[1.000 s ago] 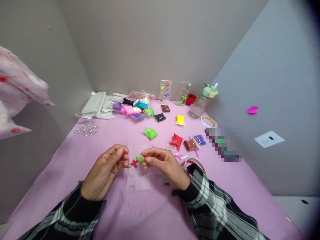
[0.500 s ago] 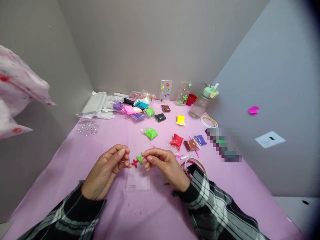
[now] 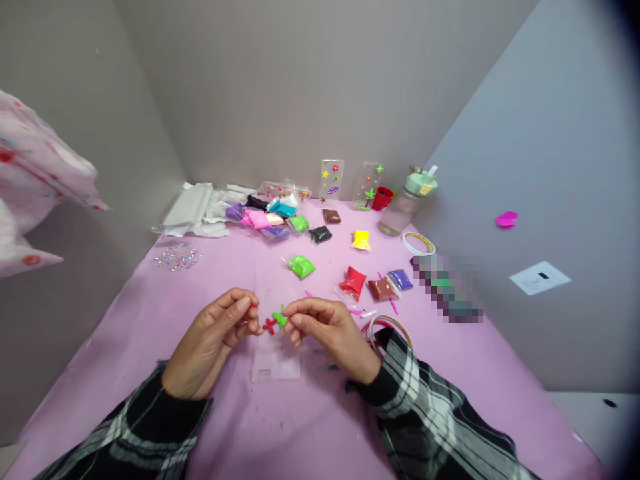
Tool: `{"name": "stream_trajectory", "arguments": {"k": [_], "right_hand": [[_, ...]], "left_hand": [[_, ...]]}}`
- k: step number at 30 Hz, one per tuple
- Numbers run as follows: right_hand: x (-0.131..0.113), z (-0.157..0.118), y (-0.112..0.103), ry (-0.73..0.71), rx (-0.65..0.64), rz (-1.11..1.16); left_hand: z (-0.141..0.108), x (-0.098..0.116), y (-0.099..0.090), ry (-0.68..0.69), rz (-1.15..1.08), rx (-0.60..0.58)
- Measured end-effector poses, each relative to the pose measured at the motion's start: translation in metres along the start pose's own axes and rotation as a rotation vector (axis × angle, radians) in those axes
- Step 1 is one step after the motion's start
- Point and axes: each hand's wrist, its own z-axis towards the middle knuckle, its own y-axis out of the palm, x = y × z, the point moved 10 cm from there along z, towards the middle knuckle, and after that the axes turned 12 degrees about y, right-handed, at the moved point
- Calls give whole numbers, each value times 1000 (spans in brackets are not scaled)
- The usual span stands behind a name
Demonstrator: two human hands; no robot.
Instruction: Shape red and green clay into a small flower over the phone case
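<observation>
A clear phone case lies on the pink tabletop between my hands. On its upper part are a red flower shape and a green shape. My left hand is pinched at the left of the case, with a tiny bit of red showing at its fingertips. My right hand is closed in a pinch just right of the green shape; a speck of red shows between its thumb and forefinger. The fingers hide most of what they hold.
Beyond my hands lie a green clay packet, a red packet and a brown packet. Tape rolls and a bottle stand right. Decorated cases lean at the back; rhinestones lie left.
My right hand's thumb and fingertips have shifted slightly, and less red shows between them. My left hand has barely moved.
</observation>
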Motion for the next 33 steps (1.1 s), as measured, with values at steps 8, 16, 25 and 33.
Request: {"name": "stream_trajectory", "arguments": {"k": [8,16,25,33], "right_hand": [[2,0,-4,47,44,-11],[-6,-1,-6,-12,57,-57],[0,2,-7,-17,59,-23],[-3,0,-6,-43,93,-141]], "left_hand": [[-1,0,-1,-2,-2,6],[-1,1,0,2,-2,1],[-1,2,0,1,-4,0],[-2,3,-1,9,-14,5]]}}
